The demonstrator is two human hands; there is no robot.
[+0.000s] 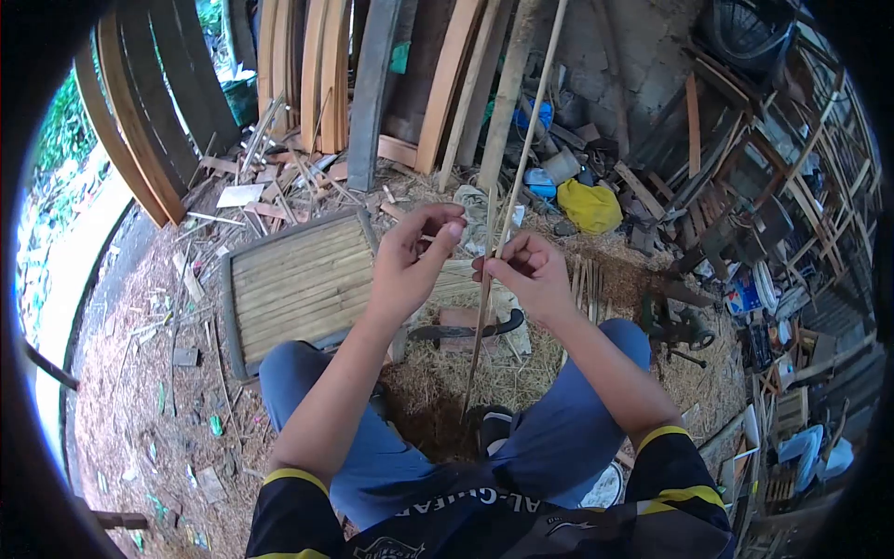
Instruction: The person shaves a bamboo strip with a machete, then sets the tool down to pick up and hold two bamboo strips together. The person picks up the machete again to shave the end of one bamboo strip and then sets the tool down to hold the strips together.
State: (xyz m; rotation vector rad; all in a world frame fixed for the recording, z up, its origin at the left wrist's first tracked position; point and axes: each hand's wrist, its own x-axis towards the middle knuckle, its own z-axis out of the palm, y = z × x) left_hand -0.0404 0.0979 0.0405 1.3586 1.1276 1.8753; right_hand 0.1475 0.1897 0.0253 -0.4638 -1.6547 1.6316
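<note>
My right hand (529, 270) pinches a long thin strip (517, 191), which rises toward the top of the view. A darker length of strip (480, 340) hangs below that hand toward my feet. To its left, my left hand (419, 247) is raised with thumb and fingertips curled together; whether something tiny is between them is too small to tell. Beneath my hands, a curved dark blade with a black handle (507, 322) lies across a wooden block (456, 343). A framed slatted panel (298, 284) rests on the ground beside my left forearm.
Planks (358, 102) lean against the wall ahead. A yellow bag (589, 205) lies at the front right. A metal vise-like tool (684, 326) stands right of my knee. Stacked wood and frames (801, 186) fill the right side. Shavings (140, 373) cover the ground.
</note>
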